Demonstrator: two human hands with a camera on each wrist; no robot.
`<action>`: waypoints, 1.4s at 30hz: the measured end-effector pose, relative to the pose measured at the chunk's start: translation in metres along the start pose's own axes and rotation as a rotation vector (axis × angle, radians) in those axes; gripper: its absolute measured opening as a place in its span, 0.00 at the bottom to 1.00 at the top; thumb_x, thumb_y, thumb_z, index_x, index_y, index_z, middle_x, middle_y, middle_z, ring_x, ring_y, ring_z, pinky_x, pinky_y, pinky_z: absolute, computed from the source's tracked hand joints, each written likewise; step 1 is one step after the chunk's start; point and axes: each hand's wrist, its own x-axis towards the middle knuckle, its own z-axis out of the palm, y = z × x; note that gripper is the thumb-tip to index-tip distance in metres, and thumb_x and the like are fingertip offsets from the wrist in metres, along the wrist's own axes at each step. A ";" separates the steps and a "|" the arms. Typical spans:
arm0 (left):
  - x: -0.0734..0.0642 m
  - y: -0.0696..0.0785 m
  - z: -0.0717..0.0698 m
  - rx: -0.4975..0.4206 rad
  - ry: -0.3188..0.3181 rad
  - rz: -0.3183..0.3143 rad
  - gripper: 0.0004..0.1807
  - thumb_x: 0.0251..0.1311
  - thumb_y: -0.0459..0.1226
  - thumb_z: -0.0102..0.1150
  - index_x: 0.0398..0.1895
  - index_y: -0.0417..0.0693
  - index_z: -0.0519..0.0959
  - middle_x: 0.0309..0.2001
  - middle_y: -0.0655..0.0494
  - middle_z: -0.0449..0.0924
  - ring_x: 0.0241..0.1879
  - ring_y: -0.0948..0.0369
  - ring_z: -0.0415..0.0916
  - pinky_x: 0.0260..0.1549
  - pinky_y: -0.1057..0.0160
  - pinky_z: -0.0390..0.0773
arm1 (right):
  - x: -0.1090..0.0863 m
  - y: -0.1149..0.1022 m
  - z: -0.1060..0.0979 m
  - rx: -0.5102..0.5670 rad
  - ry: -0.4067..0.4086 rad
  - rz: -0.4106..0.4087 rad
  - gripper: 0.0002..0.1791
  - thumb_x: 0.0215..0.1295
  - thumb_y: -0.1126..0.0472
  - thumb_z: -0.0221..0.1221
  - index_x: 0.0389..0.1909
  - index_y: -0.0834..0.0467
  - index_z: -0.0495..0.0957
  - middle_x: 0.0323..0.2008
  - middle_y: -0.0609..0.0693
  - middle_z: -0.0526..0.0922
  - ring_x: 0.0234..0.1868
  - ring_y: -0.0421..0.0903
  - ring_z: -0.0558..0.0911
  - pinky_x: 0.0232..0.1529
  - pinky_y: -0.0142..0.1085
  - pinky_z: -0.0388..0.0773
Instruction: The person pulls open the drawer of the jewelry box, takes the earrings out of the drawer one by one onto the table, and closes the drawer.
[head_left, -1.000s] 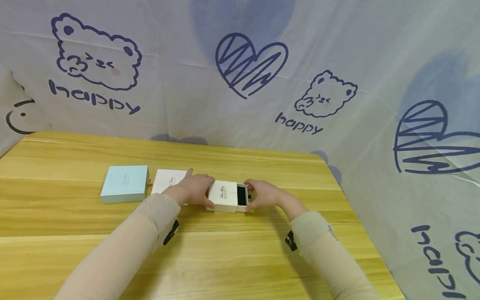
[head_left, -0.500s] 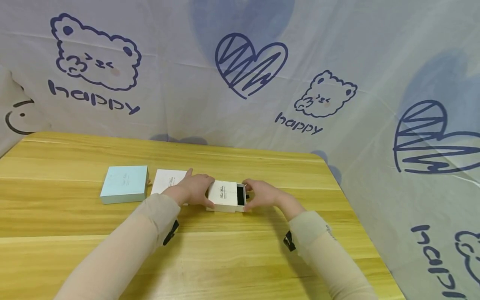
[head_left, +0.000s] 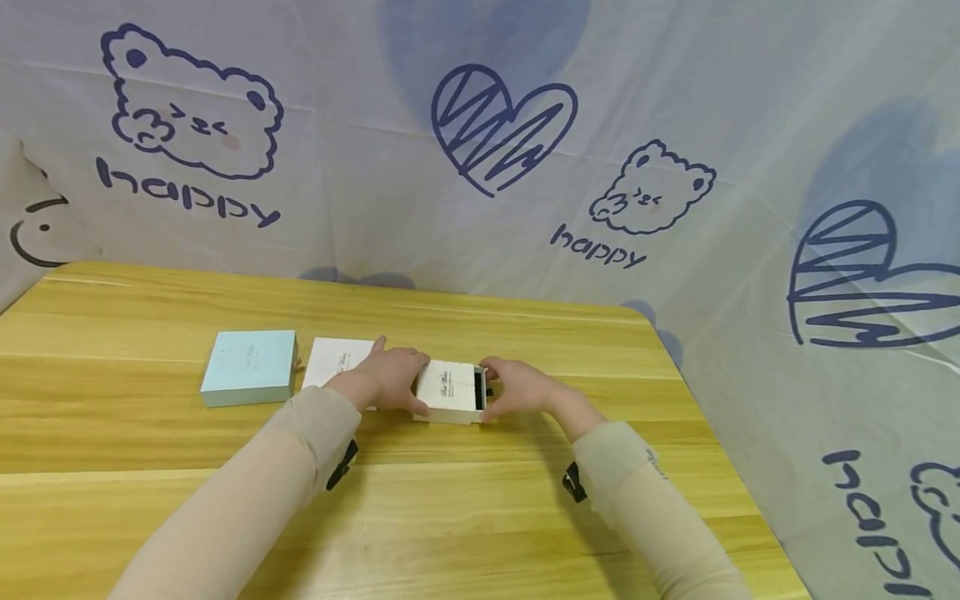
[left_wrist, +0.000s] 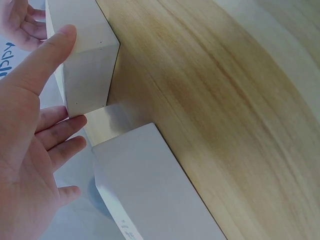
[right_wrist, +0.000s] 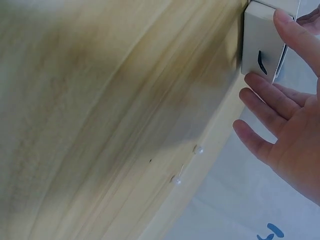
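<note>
The left hand (head_left: 390,379) pinches the cream rectangular cardboard sleeve (head_left: 444,386) on the yellow wooden table (head_left: 420,517) — seemingly to steady it. The right hand (head_left: 521,389) pinches its slightly protruding white cardboard drawer (right_wrist: 257,37) — likely for even control.

Yellow wood-grain table (head_left: 450,517) with rounded far corners; on it, from left to right, a pale-blue square cardboard box (head_left: 251,364), a white rectangular cardboard box (head_left: 332,360) and a small cream cardboard box (head_left: 447,387) with its drawer (right_wrist: 260,42) slightly out; near one edge, two tiny clear round-headed objects (right_wrist: 199,149)
</note>
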 end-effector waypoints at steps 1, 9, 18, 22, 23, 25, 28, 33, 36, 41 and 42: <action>0.000 0.000 0.000 0.000 0.000 0.000 0.46 0.47 0.56 0.67 0.66 0.40 0.63 0.64 0.45 0.68 0.65 0.47 0.64 0.68 0.36 0.41 | 0.000 0.000 0.000 -0.002 0.001 -0.002 0.49 0.50 0.54 0.69 0.69 0.63 0.54 0.63 0.60 0.70 0.64 0.55 0.69 0.66 0.46 0.64; 0.000 0.000 -0.002 0.000 0.003 -0.006 0.47 0.47 0.56 0.67 0.66 0.40 0.64 0.64 0.45 0.69 0.65 0.47 0.64 0.68 0.36 0.41 | 0.005 -0.009 0.004 -0.006 0.008 -0.038 0.49 0.48 0.59 0.70 0.69 0.66 0.54 0.60 0.60 0.72 0.61 0.54 0.72 0.65 0.46 0.66; 0.001 0.000 -0.002 -0.001 0.010 -0.003 0.46 0.47 0.55 0.67 0.65 0.40 0.64 0.63 0.45 0.69 0.64 0.46 0.65 0.67 0.35 0.42 | 0.008 -0.015 0.007 -0.029 -0.008 -0.113 0.39 0.50 0.59 0.69 0.63 0.61 0.62 0.54 0.55 0.76 0.54 0.48 0.75 0.58 0.42 0.71; 0.002 0.000 -0.001 -0.008 0.008 0.001 0.46 0.47 0.55 0.67 0.65 0.39 0.64 0.63 0.45 0.69 0.64 0.46 0.64 0.67 0.35 0.42 | 0.006 -0.014 0.007 -0.040 -0.014 -0.098 0.43 0.53 0.58 0.67 0.67 0.62 0.58 0.56 0.55 0.75 0.57 0.49 0.74 0.60 0.43 0.70; 0.002 0.000 -0.001 -0.008 0.008 0.002 0.46 0.47 0.55 0.67 0.65 0.39 0.64 0.63 0.44 0.69 0.64 0.46 0.65 0.67 0.35 0.42 | 0.006 -0.014 0.007 -0.041 -0.013 -0.098 0.43 0.53 0.58 0.67 0.67 0.62 0.58 0.57 0.55 0.75 0.57 0.49 0.74 0.60 0.43 0.70; 0.001 0.000 -0.001 -0.009 0.007 0.003 0.45 0.47 0.55 0.67 0.65 0.40 0.65 0.63 0.44 0.69 0.64 0.46 0.65 0.67 0.35 0.42 | 0.006 -0.015 0.007 -0.041 -0.011 -0.099 0.41 0.53 0.58 0.67 0.67 0.62 0.59 0.56 0.55 0.75 0.57 0.49 0.74 0.61 0.43 0.70; 0.001 0.001 -0.001 -0.007 0.007 0.004 0.44 0.47 0.54 0.67 0.65 0.40 0.65 0.62 0.44 0.70 0.63 0.46 0.66 0.67 0.35 0.42 | 0.005 -0.015 0.007 -0.046 -0.007 -0.103 0.41 0.53 0.59 0.67 0.66 0.63 0.60 0.56 0.55 0.75 0.57 0.49 0.74 0.62 0.43 0.69; 0.002 0.002 -0.002 0.010 0.003 0.004 0.44 0.49 0.55 0.66 0.65 0.40 0.65 0.63 0.44 0.69 0.64 0.46 0.65 0.67 0.35 0.42 | 0.005 -0.015 0.007 -0.071 -0.007 -0.076 0.46 0.54 0.59 0.66 0.70 0.66 0.52 0.61 0.58 0.72 0.61 0.51 0.72 0.64 0.43 0.67; 0.004 0.004 -0.001 0.035 0.005 -0.007 0.43 0.50 0.55 0.65 0.65 0.40 0.65 0.63 0.43 0.69 0.64 0.47 0.64 0.67 0.34 0.42 | 0.005 -0.015 0.007 -0.113 0.002 -0.050 0.46 0.57 0.57 0.65 0.71 0.65 0.50 0.64 0.58 0.69 0.63 0.51 0.70 0.65 0.42 0.67; 0.009 0.008 0.001 0.125 0.050 -0.038 0.40 0.52 0.57 0.62 0.61 0.40 0.68 0.60 0.43 0.72 0.62 0.46 0.66 0.66 0.34 0.43 | 0.006 -0.015 0.006 -0.192 0.031 0.006 0.43 0.60 0.55 0.62 0.71 0.61 0.51 0.67 0.57 0.65 0.63 0.51 0.71 0.62 0.42 0.69; 0.010 0.008 0.001 0.146 0.065 -0.041 0.38 0.52 0.57 0.61 0.59 0.40 0.70 0.59 0.44 0.74 0.61 0.46 0.68 0.66 0.34 0.44 | 0.006 -0.015 0.006 -0.205 0.041 0.016 0.43 0.60 0.54 0.62 0.71 0.61 0.52 0.67 0.56 0.66 0.62 0.51 0.72 0.62 0.42 0.70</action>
